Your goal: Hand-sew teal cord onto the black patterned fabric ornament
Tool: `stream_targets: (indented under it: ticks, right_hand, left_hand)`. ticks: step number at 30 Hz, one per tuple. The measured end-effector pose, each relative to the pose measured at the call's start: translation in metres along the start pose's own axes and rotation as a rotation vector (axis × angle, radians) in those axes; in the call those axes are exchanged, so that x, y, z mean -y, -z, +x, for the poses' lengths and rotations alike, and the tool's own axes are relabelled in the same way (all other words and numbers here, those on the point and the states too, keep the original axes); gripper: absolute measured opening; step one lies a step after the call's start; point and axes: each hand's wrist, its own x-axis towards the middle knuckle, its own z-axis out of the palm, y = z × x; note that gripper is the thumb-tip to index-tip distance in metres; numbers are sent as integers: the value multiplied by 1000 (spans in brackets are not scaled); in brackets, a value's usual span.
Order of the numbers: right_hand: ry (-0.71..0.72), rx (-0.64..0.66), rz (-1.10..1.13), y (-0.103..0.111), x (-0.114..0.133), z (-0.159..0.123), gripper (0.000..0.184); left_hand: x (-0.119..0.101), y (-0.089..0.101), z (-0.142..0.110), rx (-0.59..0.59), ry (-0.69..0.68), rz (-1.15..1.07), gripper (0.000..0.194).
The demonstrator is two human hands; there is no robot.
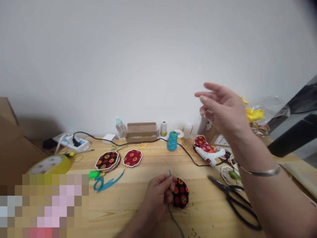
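Teal thread [174,220] runs through the closed fingers of my left hand [159,191]. A short end sticks up above the fingertips and the rest hangs below. A black scalloped fabric piece with red and orange round motifs [180,195] is at those fingers, partly covered by them; whether they grip it too I cannot tell. My right hand [221,104] is raised well above the table, slightly blurred. Its upper fingers stretch out apart and nothing visible is in it. Black-handled scissors [229,195] lie on the table below the right forearm.
Behind stand a teal thread cone [172,141] and an open cardboard box [142,134]. A white glue gun [210,155] lies at right, its black cord crossing the table. Finished-looking patterned pieces [133,158] with blue tassels lie left, near yellow tape [66,162] and a power strip [81,145].
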Motion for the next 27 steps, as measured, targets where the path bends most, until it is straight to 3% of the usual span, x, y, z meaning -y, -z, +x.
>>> stream_targets:
  ticks: [2, 3, 7, 8, 10, 12, 17, 19, 22, 24, 27]
  right_hand:
    - [81, -15, -219, 14, 5, -11, 44]
    - [94, 52, -367, 21, 4, -20, 43]
    - [-1, 691, -1008, 30, -20, -63, 22]
    - [-47, 772, -1135, 28, -28, -74, 14]
    - [-111, 788, -1247, 21, -41, -91, 15]
    - [-103, 683, -1112, 12, -51, -101, 22]
    - [0, 492, -332, -11, -81, -113, 24]
    - [-126, 522, -83, -18, -94, -119, 21]
    - [-404, 691, 164, -25, -109, -129, 30]
    - [-503, 798, 208, -26, -113, -135, 34]
    - [-546, 852, 221, -27, -116, -139, 33]
  left_hand:
    - [0, 0, 0, -4, 6, 6, 25]
    - [0, 0, 0, -27, 3, 19, 25]
    - [0, -1, 0, -24, 15, 43, 24]
    - [0, -1, 0, -33, 22, 50, 24]
    - [1, -1, 0, -41, 39, 65, 23]
    - [2, -2, 0, -40, 55, 87, 23]
    - [3, -3, 0, -21, 73, 144, 23]
    - [3, -3, 0, 0, 74, 168, 22]
    - [4, -3, 0, 27, 78, 195, 21]
    - [5, -3, 1, 39, 93, 208, 21]
    - [7, -2, 1, 56, 112, 222, 25]
